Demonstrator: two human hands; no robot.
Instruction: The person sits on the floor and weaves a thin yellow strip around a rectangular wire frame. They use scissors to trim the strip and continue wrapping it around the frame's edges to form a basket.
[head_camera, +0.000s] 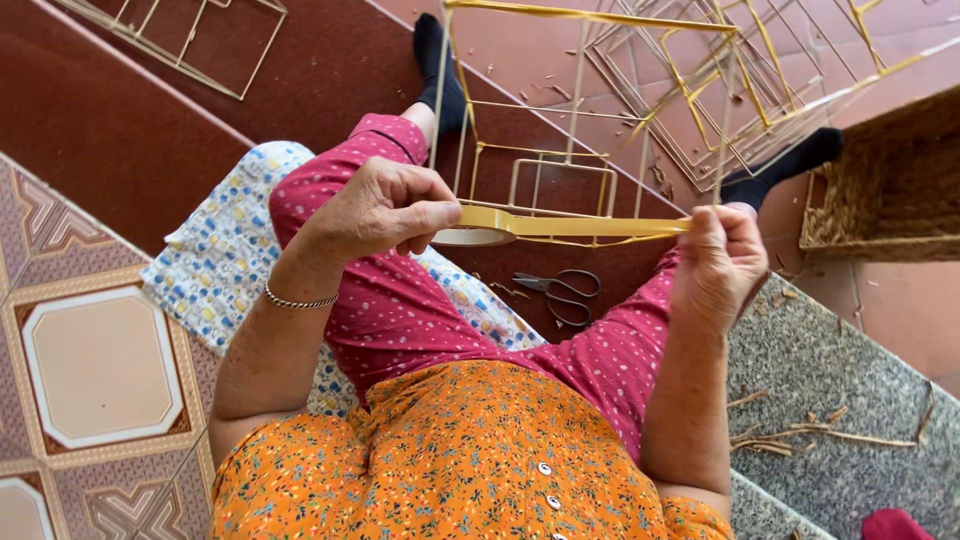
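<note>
A seated person's left hand (385, 205) grips a roll of yellow tape (478, 228); the right hand (722, 262) pinches the pulled-out strip's end beside a stick frame (580, 110). Scissors (560, 290) lie on the floor between the knees, a woven basket (885, 185) to the right.

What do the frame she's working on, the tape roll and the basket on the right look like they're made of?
Frame: thin pale sticks, probably split bamboo, matte and straw-coloured, joints wrapped in tape. Tape roll: glossy, translucent yellowish plastic film, stretched between both hands. Basket: woven brown plant fibre, coarse visible weave.
</note>
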